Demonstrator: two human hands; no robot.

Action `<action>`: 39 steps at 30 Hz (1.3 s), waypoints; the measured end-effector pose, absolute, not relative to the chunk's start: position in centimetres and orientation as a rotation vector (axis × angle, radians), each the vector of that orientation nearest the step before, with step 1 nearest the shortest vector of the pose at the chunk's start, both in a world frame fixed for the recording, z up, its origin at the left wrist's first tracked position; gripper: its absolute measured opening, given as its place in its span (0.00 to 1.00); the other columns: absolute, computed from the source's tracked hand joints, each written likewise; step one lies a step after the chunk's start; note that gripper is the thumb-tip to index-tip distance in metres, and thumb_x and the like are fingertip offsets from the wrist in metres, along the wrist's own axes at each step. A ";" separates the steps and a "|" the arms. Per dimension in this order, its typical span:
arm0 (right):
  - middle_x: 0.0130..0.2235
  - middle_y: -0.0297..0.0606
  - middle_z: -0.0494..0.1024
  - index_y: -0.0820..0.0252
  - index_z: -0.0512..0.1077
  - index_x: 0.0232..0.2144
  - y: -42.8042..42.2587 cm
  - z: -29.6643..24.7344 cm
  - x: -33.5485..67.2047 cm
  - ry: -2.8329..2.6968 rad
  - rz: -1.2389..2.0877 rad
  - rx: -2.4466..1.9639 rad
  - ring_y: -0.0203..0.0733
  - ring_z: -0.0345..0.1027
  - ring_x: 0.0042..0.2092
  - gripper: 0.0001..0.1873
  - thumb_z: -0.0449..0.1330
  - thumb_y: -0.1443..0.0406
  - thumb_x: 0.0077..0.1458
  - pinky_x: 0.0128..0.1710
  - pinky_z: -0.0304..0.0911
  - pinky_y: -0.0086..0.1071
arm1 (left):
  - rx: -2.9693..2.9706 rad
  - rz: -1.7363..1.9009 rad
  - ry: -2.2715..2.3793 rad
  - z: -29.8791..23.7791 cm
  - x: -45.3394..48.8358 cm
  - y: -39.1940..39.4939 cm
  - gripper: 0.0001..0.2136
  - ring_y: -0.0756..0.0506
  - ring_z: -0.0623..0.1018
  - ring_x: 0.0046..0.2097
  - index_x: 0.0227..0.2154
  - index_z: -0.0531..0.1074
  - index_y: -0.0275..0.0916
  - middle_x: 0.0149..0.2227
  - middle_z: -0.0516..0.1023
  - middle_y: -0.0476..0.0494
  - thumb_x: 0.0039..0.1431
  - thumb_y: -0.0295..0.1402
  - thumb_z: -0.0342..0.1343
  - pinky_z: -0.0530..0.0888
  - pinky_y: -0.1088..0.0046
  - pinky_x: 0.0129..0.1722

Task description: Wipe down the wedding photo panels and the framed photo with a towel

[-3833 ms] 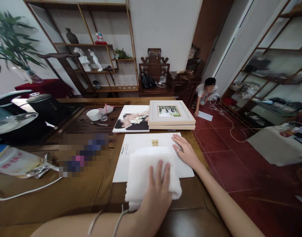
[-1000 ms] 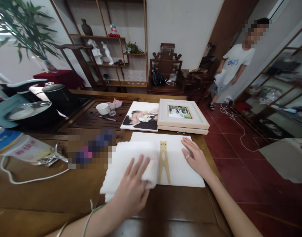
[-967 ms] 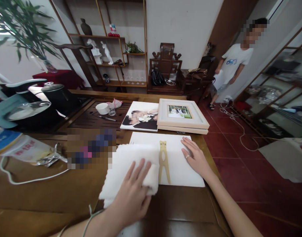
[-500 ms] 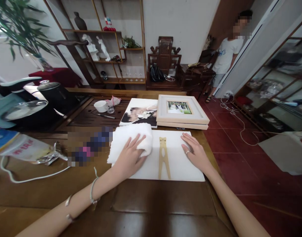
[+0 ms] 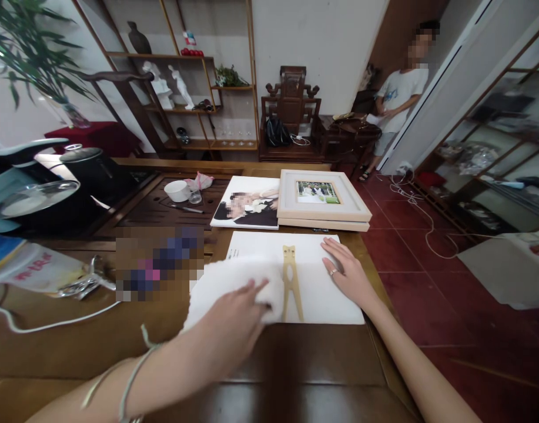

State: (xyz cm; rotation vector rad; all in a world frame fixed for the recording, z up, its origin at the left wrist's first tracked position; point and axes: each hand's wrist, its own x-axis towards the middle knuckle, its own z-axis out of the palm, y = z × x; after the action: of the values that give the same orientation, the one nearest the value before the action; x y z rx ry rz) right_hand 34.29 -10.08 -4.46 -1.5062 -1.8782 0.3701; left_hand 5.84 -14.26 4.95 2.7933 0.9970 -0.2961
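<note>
My left hand (image 5: 234, 317) presses on a folded white cloth (image 5: 216, 288), gripping it against the left part of a flat white book or panel (image 5: 317, 264). The hand is slightly blurred. On the panel's right edge my right hand (image 5: 346, 270) lies flat with its fingers stretched out, and a ring is on one finger. Between the hands is a tan, two-legged, peg-like shape (image 5: 291, 285) with small ears at its top; I cannot tell whether it is printed or a separate object. Small print shows at the panel's upper left.
Behind the panel lie a photo print (image 5: 247, 205) and stacked picture frames (image 5: 324, 197). A white bowl (image 5: 177, 191), dark pots (image 5: 40, 202), a foil bag (image 5: 40, 264) and a white cord stand left. A person (image 5: 401, 97) is at the doorway.
My left hand and the cloth have moved toward me across the panel, uncovering its upper left corner. My right hand stays in place. The person's arms have come together in front.
</note>
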 end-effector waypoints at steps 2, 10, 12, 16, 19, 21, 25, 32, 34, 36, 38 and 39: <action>0.58 0.41 0.65 0.56 0.67 0.53 -10.1 -4.4 34.3 -1.880 0.368 -1.505 0.46 0.53 0.61 0.20 0.53 0.62 0.58 0.61 0.51 0.47 | 2.732 -0.215 1.168 4.7 5.8 -11.1 0.13 0.35 0.65 0.59 0.41 0.75 0.33 0.57 0.66 0.31 0.61 0.25 0.45 0.69 0.56 0.52; 0.59 0.40 0.65 0.55 0.67 0.53 -10.2 -4.4 34.3 -1.879 0.379 -1.496 0.45 0.53 0.62 0.20 0.53 0.62 0.58 0.61 0.51 0.47 | 2.766 -0.123 1.258 2.6 5.6 -7.9 0.13 0.32 0.56 0.63 0.36 0.75 0.30 0.62 0.55 0.30 0.60 0.23 0.43 0.65 0.50 0.53; 0.59 0.40 0.65 0.55 0.66 0.53 -10.1 -4.5 34.3 -1.882 0.378 -1.495 0.45 0.53 0.62 0.20 0.53 0.62 0.58 0.61 0.51 0.46 | 2.804 -0.141 1.158 3.1 5.9 -10.3 0.12 0.33 0.59 0.61 0.36 0.75 0.32 0.59 0.61 0.29 0.56 0.23 0.47 0.67 0.53 0.52; 0.58 0.40 0.65 0.55 0.67 0.53 -10.1 -4.4 34.2 -1.882 0.371 -1.493 0.44 0.53 0.62 0.20 0.52 0.62 0.58 0.61 0.51 0.47 | 2.852 -0.137 0.979 4.2 6.2 -14.0 0.10 0.33 0.63 0.59 0.36 0.76 0.35 0.57 0.65 0.31 0.54 0.25 0.51 0.67 0.56 0.52; 0.58 0.41 0.65 0.56 0.67 0.53 -10.1 -4.4 34.3 -1.885 0.368 -1.499 0.45 0.53 0.61 0.20 0.53 0.62 0.58 0.61 0.52 0.47 | 2.792 -0.051 1.049 4.5 6.4 -12.9 0.11 0.35 0.67 0.56 0.35 0.76 0.35 0.51 0.71 0.32 0.58 0.26 0.47 0.69 0.57 0.49; 0.58 0.42 0.65 0.56 0.67 0.53 -10.1 -4.5 34.3 -1.886 0.362 -1.495 0.46 0.53 0.61 0.20 0.53 0.62 0.58 0.60 0.52 0.47 | 2.753 0.052 1.087 4.1 6.6 -10.5 0.12 0.37 0.68 0.54 0.35 0.75 0.34 0.42 0.76 0.35 0.61 0.27 0.45 0.69 0.58 0.50; 0.58 0.42 0.66 0.56 0.67 0.53 -10.1 -4.5 34.4 -1.883 0.355 -1.474 0.46 0.54 0.61 0.20 0.53 0.62 0.58 0.60 0.52 0.48 | 2.771 0.244 0.994 3.1 8.2 -5.8 0.12 0.39 0.66 0.56 0.35 0.73 0.34 0.42 0.75 0.38 0.63 0.29 0.43 0.67 0.63 0.53; 0.58 0.40 0.66 0.53 0.67 0.53 -10.1 -4.3 34.4 -1.892 0.365 -1.440 0.47 0.54 0.61 0.20 0.52 0.62 0.58 0.60 0.52 0.49 | 2.876 0.404 0.787 2.1 13.8 -6.3 0.11 0.42 0.70 0.53 0.38 0.72 0.31 0.46 0.75 0.36 0.63 0.27 0.44 0.61 0.61 0.58; 0.58 0.40 0.66 0.53 0.67 0.53 -10.1 -4.3 34.4 -1.893 0.369 -1.434 0.47 0.54 0.61 0.20 0.53 0.62 0.58 0.60 0.52 0.49 | 2.867 0.407 0.846 2.1 14.3 -7.1 0.11 0.40 0.67 0.56 0.39 0.72 0.30 0.50 0.72 0.32 0.62 0.26 0.45 0.62 0.59 0.58; 0.58 0.40 0.66 0.53 0.67 0.53 -10.1 -4.2 34.4 -1.892 0.368 -1.435 0.47 0.54 0.61 0.20 0.53 0.62 0.58 0.60 0.52 0.49 | 2.841 0.368 0.938 2.2 14.2 -7.6 0.11 0.38 0.63 0.59 0.38 0.73 0.29 0.53 0.69 0.28 0.61 0.26 0.46 0.63 0.58 0.56; 0.58 0.40 0.66 0.53 0.66 0.54 -10.1 -4.2 34.4 -1.891 0.366 -1.441 0.47 0.54 0.61 0.20 0.53 0.62 0.58 0.60 0.52 0.49 | 2.828 0.324 1.005 2.0 14.0 -7.8 0.11 0.36 0.61 0.61 0.38 0.74 0.29 0.56 0.66 0.28 0.61 0.26 0.46 0.64 0.57 0.56; 0.58 0.40 0.66 0.53 0.66 0.54 -10.1 -4.2 34.4 -1.890 0.368 -1.445 0.47 0.54 0.61 0.20 0.52 0.62 0.58 0.60 0.52 0.49 | 2.838 0.303 1.023 1.8 14.0 -7.8 0.12 0.35 0.59 0.62 0.38 0.74 0.30 0.57 0.65 0.29 0.61 0.27 0.46 0.63 0.56 0.56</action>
State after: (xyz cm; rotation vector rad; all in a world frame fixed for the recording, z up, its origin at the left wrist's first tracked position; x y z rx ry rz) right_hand 34.40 -10.12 -4.25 -1.4446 -1.8895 0.3676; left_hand 13.96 -7.82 1.76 2.8378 1.0233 0.3035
